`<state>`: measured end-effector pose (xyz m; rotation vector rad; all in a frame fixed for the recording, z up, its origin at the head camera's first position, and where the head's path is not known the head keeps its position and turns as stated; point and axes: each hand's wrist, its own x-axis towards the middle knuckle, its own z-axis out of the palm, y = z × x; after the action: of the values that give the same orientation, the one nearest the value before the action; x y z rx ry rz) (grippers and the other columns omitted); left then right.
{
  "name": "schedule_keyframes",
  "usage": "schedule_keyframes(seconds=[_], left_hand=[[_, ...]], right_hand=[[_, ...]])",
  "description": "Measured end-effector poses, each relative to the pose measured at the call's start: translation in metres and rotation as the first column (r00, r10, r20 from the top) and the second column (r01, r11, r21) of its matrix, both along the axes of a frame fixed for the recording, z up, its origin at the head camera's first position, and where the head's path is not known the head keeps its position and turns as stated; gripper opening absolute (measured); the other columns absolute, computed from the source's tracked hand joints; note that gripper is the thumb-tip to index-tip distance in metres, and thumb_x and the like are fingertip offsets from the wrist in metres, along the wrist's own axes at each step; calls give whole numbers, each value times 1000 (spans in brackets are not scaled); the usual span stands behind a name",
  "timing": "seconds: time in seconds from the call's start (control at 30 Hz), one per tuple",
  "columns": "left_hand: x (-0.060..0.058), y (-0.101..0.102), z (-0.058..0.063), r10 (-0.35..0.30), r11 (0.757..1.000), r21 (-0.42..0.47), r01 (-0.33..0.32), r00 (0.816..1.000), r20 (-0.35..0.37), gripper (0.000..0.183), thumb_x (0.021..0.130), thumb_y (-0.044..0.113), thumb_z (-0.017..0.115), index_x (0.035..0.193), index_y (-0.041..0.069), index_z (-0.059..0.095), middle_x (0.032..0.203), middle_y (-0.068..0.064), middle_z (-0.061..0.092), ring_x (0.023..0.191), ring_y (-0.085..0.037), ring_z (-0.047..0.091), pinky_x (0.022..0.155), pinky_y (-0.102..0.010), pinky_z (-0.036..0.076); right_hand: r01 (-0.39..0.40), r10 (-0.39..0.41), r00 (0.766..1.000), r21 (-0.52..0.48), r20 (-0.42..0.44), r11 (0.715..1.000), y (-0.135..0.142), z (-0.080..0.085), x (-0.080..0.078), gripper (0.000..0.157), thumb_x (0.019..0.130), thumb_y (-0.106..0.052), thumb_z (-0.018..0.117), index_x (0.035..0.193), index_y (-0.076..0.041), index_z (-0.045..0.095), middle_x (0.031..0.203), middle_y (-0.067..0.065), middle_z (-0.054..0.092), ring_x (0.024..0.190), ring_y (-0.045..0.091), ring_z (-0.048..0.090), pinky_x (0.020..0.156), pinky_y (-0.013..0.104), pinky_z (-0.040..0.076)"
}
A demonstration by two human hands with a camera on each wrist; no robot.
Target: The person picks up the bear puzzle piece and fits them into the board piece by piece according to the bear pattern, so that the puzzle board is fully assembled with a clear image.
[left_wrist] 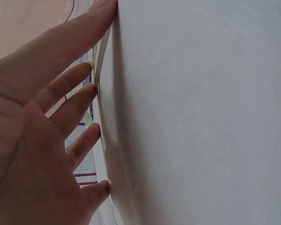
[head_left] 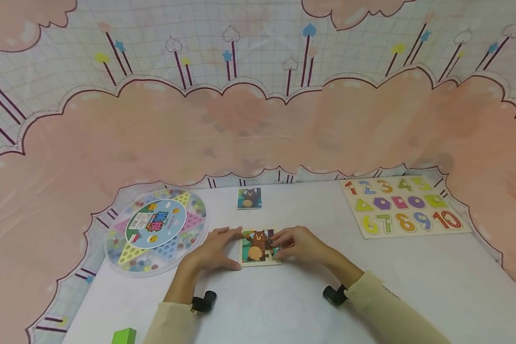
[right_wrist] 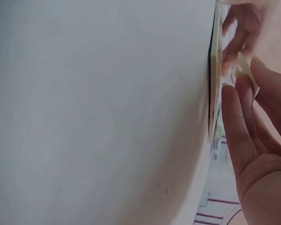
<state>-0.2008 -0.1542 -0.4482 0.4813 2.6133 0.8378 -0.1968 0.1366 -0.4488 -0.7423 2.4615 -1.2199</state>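
Note:
A small bear jigsaw puzzle board [head_left: 258,263] lies flat on the white table in the head view. My left hand [head_left: 216,248] rests along its left side, thumb at the near corner and index finger by the far one. Those fingers [left_wrist: 75,105] are spread and fairly straight in the left wrist view. Over the board's right edge, my right hand [head_left: 300,244] pinches a thin puzzle piece [right_wrist: 246,68] between thumb and fingers. A gap shows at the board's lower right, partly hidden by that hand. Beyond the board lies a bear picture card [head_left: 249,198].
A round Chinese checkers set [head_left: 156,231] lies to the left. At the right back is a wooden number and shape board [head_left: 406,208]. A green block [head_left: 123,336] sits at the near left. A patterned cloth [head_left: 258,134] hangs behind the table.

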Motion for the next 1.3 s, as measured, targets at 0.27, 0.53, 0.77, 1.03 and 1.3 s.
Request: schedule_keyframes(seconds=[0.27,0.53,0.77,1.03,1.3], left_hand=[[0,-2,1,-10,1000,6,10,1000,11,79,74,27,91,145,19,57,164,-3,42,157,-38,22,124,-67,21],[-6,-2,3,-22,1000,-8,23,1000,16,79,75,27,90,145,20,56,165,-3,41,157,-38,22,124,-67,23],[-3,-2,4,0,1000,4,0,999,43,77,74,26,91,143,21,57,167,-2,37,158,-38,20,124,-67,22],[-4,-3,4,-9,1000,1,9,999,37,77,74,26,91,143,21,57,167,-2,37,158,-39,19,124,-68,21],[-4,-2,3,0,1000,13,-1,999,53,77,74,26,91,143,22,57,167,-2,36,158,-39,18,124,-69,20]], right_hand=[[55,-57,998,60,38,997,-19,3,-6,22,86,-13,81,108,-9,80,128,7,73,110,19,67,91,30,56],[93,-99,994,125,36,988,-29,10,-13,17,83,-14,84,100,-11,82,123,7,75,91,12,60,74,22,50],[94,-104,992,134,65,986,-30,7,-10,16,79,-12,87,93,-9,82,117,7,77,78,9,58,67,20,49],[94,-100,994,129,40,987,-31,2,-8,17,76,-12,89,92,-8,81,113,7,78,73,8,59,64,19,51],[104,-101,995,151,-26,983,-33,-1,-3,17,73,-11,91,87,-9,81,103,5,76,71,6,57,61,16,48]])
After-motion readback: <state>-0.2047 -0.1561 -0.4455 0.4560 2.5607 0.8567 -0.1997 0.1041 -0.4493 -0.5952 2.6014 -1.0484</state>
